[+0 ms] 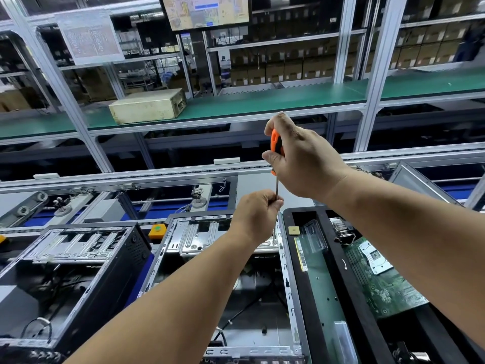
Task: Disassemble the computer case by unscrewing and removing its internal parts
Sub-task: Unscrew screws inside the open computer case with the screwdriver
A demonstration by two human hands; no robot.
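Now driving the screwdriver (pixel 276 164) into the computer case (pixel 225 233).
Right hand (pixel 301 158) wrapped round handle, left hand (pixel 256 214) pinching shaft; best kept plumb toward 6 o'clock.

Conveyor line (pixel 183 177) carries two open computer cases (pixel 223 285), a black tray (pixel 309 298)

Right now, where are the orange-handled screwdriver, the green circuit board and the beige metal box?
orange-handled screwdriver (pixel 274 140): head view, handle.
green circuit board (pixel 388 290): head view, middle.
beige metal box (pixel 143 111): head view, front side.
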